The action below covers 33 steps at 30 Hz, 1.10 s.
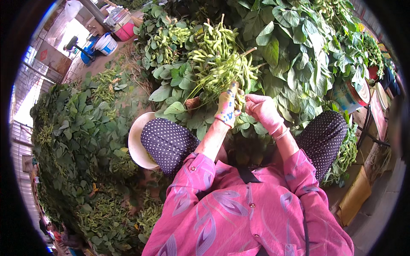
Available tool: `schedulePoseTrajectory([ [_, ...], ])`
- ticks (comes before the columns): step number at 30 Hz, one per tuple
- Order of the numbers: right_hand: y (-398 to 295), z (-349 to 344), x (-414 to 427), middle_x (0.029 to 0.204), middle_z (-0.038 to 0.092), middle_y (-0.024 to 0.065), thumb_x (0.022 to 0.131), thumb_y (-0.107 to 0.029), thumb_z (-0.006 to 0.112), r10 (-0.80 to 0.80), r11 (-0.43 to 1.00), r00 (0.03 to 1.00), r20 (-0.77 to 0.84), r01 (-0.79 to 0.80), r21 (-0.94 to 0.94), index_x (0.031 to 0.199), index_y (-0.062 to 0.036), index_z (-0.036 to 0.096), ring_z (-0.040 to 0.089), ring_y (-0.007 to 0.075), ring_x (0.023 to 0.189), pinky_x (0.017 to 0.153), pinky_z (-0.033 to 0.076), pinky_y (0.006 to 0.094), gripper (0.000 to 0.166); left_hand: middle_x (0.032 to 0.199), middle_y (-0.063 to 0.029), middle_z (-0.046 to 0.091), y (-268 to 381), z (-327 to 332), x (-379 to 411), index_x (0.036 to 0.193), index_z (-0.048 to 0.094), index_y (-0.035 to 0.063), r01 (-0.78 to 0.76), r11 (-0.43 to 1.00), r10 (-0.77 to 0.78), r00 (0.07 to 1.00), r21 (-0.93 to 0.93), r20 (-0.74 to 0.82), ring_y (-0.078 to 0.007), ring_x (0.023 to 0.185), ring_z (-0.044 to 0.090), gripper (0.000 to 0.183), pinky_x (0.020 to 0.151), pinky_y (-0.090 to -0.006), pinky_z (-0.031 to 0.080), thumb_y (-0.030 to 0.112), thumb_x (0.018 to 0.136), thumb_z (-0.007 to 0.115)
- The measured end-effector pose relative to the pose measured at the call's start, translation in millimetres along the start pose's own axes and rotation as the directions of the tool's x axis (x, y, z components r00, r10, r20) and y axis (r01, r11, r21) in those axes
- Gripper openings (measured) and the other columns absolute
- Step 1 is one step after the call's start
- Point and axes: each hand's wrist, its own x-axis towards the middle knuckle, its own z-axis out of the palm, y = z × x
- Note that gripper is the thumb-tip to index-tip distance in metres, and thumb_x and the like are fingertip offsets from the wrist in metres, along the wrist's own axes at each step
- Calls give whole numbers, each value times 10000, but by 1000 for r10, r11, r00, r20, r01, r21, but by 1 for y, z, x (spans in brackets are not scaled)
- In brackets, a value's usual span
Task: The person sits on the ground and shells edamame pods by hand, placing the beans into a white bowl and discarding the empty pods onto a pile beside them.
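My left hand (228,105), in a yellow glove with blue and pink patches, is closed around green soybean pods (239,97) in front of my knees. Just beyond its fingers spreads a bundle of soybean stems thick with pods (229,70), their cut ends pointing away from me. My right hand (261,110) wears a pink glove. Its fingers are curled together right beside the pods in the left hand; whether they pinch one is hidden. Leafy soybean plants (192,81) lie beneath both hands.
Large heaps of soybean plants rise at the left (77,128) and front right (294,57). A white basin (136,140) sits beside my left knee. Buckets stand at the back left (107,44) and right (347,96). A yellow-brown board-like piece (355,195) lies at right.
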Motion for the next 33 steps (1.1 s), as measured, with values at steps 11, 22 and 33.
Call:
schedulePoseTrajectory([
  [11,14,-5,2,544,407,-51,822,-68,444,13,850,985,173,-102,517,772,-45,539,264,16,383,355,185,188,110,672,-46,574,-7,-11,6,980,541,48,-135,977,166,967,-166,192,-88,440,488,146,336,-180,314,95,843,523],
  [22,5,15,-6,612,495,-29,848,-94,480,-59,993,995,-85,67,98,1087,-8,551,316,9,427,381,237,160,263,581,25,496,-13,-15,12,912,582,33,-134,943,159,985,-306,60,-70,403,430,210,318,-199,301,202,863,468],
  [33,27,7,54,548,367,-76,836,-240,516,46,811,981,189,-147,566,956,-92,593,256,24,393,374,203,185,205,676,-1,480,-10,-22,-7,983,502,54,120,878,16,960,-463,280,-74,466,392,204,338,-169,259,190,900,373],
])
